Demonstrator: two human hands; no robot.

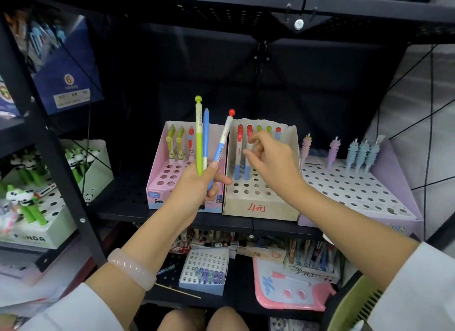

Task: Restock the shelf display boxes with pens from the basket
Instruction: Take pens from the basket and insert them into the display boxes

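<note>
My left hand grips three pens fanned upward: a green pen, a blue pen and a white-and-blue pen with a red cap. It hovers in front of the pink display box, which has a few pens in its back row. My right hand is over the beige display box. Its fingertips pinch a red-capped pen that stands in a hole of that box beside other red- and green-capped pens. A corner of the green basket shows at the bottom right.
A lilac display box with several spiral-bodied pens stands to the right on the same black shelf. Panda pen boxes sit on the left rack behind a black upright. More pen boxes and a pink board lie on the shelf below.
</note>
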